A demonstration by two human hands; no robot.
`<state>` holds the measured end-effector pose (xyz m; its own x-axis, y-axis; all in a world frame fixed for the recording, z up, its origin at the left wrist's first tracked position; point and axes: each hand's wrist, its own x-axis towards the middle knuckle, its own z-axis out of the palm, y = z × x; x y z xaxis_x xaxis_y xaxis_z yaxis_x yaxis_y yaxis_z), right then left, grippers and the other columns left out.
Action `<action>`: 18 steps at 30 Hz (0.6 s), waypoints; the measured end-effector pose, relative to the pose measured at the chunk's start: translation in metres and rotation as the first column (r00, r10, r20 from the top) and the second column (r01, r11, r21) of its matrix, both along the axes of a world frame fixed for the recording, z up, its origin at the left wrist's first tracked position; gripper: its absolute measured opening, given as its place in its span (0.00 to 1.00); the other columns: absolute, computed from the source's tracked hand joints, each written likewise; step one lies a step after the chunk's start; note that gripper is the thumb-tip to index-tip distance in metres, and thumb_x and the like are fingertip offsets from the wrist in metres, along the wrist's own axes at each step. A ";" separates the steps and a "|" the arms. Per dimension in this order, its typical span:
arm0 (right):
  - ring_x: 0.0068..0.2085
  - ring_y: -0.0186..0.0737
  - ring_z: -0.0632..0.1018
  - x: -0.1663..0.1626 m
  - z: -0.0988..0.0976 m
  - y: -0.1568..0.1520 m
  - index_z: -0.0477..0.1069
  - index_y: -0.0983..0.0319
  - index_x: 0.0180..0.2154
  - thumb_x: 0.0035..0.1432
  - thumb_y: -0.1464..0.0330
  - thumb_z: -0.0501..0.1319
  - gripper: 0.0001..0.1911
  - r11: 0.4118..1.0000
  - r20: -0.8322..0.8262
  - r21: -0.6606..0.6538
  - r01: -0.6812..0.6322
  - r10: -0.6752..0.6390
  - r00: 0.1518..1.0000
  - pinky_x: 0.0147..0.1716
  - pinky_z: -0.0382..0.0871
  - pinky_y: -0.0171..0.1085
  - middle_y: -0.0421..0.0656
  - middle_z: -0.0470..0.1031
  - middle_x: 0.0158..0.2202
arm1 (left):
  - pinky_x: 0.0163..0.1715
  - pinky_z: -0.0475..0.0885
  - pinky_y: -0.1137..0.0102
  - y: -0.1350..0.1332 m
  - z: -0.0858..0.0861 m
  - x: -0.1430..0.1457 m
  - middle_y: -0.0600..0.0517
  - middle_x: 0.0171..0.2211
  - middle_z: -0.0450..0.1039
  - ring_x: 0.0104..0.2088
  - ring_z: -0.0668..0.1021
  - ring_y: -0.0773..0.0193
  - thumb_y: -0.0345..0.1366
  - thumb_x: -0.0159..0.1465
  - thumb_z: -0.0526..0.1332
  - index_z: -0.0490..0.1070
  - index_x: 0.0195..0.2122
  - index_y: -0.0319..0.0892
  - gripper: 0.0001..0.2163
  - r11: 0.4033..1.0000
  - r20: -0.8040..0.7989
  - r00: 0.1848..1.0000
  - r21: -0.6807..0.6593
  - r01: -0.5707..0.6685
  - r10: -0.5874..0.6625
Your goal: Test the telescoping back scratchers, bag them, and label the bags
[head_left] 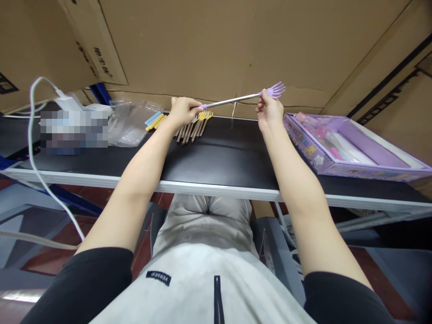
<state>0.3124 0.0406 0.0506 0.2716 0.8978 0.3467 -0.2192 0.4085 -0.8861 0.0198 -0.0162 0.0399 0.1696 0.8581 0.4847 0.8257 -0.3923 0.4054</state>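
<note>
I hold a telescopic back scratcher [236,99] stretched out above the black table [219,157]. My left hand [182,111] is closed round its handle end. My right hand [269,109] pinches it just below the purple claw-shaped head [275,90]. The thin metal rod between them slopes up to the right. Beneath my left hand lies a row of several more scratchers [192,128] with brown handles and yellow heads, flat on the table.
Blue and yellow sticks [153,120] and clear plastic bags [130,121] lie at the left. A purple toy box [340,144] sits at the right. A white cable [33,148] hangs off the left side. Cardboard boxes [216,45] wall the back.
</note>
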 end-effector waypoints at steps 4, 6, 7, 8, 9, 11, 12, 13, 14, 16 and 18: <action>0.25 0.27 0.64 -0.006 0.016 -0.011 0.64 0.58 0.30 0.78 0.69 0.59 0.19 0.993 -0.088 -0.087 0.080 -0.088 0.992 0.28 0.58 0.34 0.32 0.61 0.22 | 0.63 0.58 0.49 -0.001 0.004 -0.007 0.45 0.43 0.84 0.54 0.78 0.47 0.39 0.72 0.60 0.82 0.48 0.45 0.12 0.999 0.005 0.999 -0.001 -0.038 0.038; 0.24 0.27 0.61 -0.002 0.023 -0.018 0.62 0.58 0.28 0.80 0.73 0.54 0.22 0.976 -0.149 -0.154 0.152 -0.175 0.973 0.29 0.56 0.36 0.32 0.60 0.22 | 0.63 0.58 0.49 -0.002 0.003 -0.017 0.45 0.42 0.84 0.55 0.77 0.46 0.39 0.71 0.60 0.82 0.47 0.45 0.11 0.997 0.008 0.997 -0.006 -0.082 0.082; 0.24 0.28 0.60 0.004 0.026 -0.019 0.61 0.57 0.26 0.80 0.75 0.53 0.24 0.968 -0.157 -0.175 0.178 -0.206 0.966 0.30 0.56 0.37 0.32 0.59 0.21 | 0.63 0.58 0.49 -0.003 0.002 -0.024 0.45 0.42 0.84 0.55 0.77 0.46 0.40 0.71 0.61 0.82 0.47 0.46 0.11 0.994 0.008 0.994 -0.013 -0.106 0.107; 0.24 0.29 0.59 0.012 0.028 -0.019 0.60 0.56 0.25 0.80 0.74 0.52 0.25 0.965 -0.146 -0.181 0.190 -0.217 0.965 0.31 0.56 0.38 0.32 0.58 0.21 | 0.63 0.58 0.49 -0.003 0.001 -0.031 0.45 0.41 0.84 0.55 0.77 0.45 0.40 0.71 0.61 0.82 0.47 0.46 0.10 0.991 0.010 0.992 -0.019 -0.129 0.129; 0.24 0.30 0.59 0.020 0.029 -0.017 0.58 0.55 0.24 0.80 0.74 0.54 0.26 0.967 -0.124 -0.167 0.193 -0.215 0.969 0.31 0.56 0.39 0.32 0.56 0.20 | 0.63 0.57 0.49 -0.003 0.000 -0.038 0.45 0.41 0.84 0.55 0.77 0.45 0.41 0.70 0.62 0.81 0.46 0.47 0.10 0.988 0.013 0.989 -0.023 -0.150 0.150; 0.25 0.32 0.61 0.038 0.029 -0.012 0.55 0.53 0.22 0.78 0.69 0.59 0.29 0.984 -0.028 -0.099 0.151 -0.154 0.988 0.33 0.58 0.40 0.33 0.55 0.19 | 0.63 0.56 0.48 -0.002 -0.001 -0.049 0.47 0.40 0.84 0.55 0.76 0.46 0.42 0.71 0.62 0.81 0.44 0.47 0.09 0.984 0.016 0.984 -0.029 -0.176 0.176; 0.25 0.34 0.63 0.045 0.028 -0.010 0.53 0.52 0.21 0.76 0.65 0.63 0.30 0.988 0.015 -0.074 0.133 -0.133 0.991 0.34 0.59 0.41 0.34 0.55 0.19 | 0.63 0.55 0.48 -0.002 -0.002 -0.053 0.47 0.39 0.84 0.55 0.76 0.47 0.43 0.72 0.62 0.81 0.44 0.47 0.10 0.983 0.015 0.983 -0.035 -0.180 0.180; 0.26 0.35 0.65 0.051 0.026 -0.008 0.53 0.52 0.21 0.74 0.62 0.66 0.31 0.991 0.041 -0.057 0.118 -0.116 0.992 0.35 0.60 0.41 0.34 0.56 0.19 | 0.63 0.54 0.47 -0.001 -0.002 -0.056 0.48 0.39 0.84 0.55 0.76 0.47 0.44 0.72 0.62 0.81 0.44 0.46 0.10 0.983 0.012 0.984 -0.042 -0.179 0.180; 0.27 0.36 0.67 0.055 0.025 -0.007 0.53 0.52 0.21 0.71 0.60 0.68 0.32 0.992 0.046 -0.051 0.113 -0.111 0.993 0.35 0.61 0.41 0.35 0.57 0.19 | 0.63 0.54 0.47 -0.001 -0.002 -0.058 0.48 0.39 0.84 0.55 0.76 0.47 0.44 0.72 0.62 0.81 0.45 0.45 0.11 0.983 0.010 0.984 -0.051 -0.175 0.176; 0.28 0.38 0.68 0.058 0.024 -0.008 0.54 0.52 0.21 0.68 0.58 0.71 0.31 0.990 0.006 -0.070 0.123 -0.123 0.992 0.36 0.61 0.42 0.35 0.59 0.19 | 0.62 0.53 0.46 -0.001 -0.002 -0.059 0.48 0.39 0.84 0.55 0.76 0.47 0.44 0.72 0.62 0.82 0.45 0.45 0.11 0.984 0.009 0.986 -0.066 -0.167 0.168; 0.27 0.37 0.65 0.059 0.023 -0.011 0.57 0.53 0.23 0.72 0.61 0.68 0.28 0.980 -0.072 -0.123 0.159 -0.169 0.983 0.35 0.61 0.41 0.34 0.59 0.19 | 0.61 0.53 0.46 -0.001 -0.002 -0.060 0.47 0.37 0.84 0.55 0.76 0.46 0.45 0.72 0.63 0.82 0.44 0.45 0.12 0.984 0.013 0.986 -0.072 -0.164 0.165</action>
<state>0.3710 0.0292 0.0738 0.4416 0.8714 0.2135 -0.2312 0.3405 -0.9114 -0.0397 -0.0176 0.0378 0.0151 0.9056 0.4239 0.8686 -0.2219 0.4430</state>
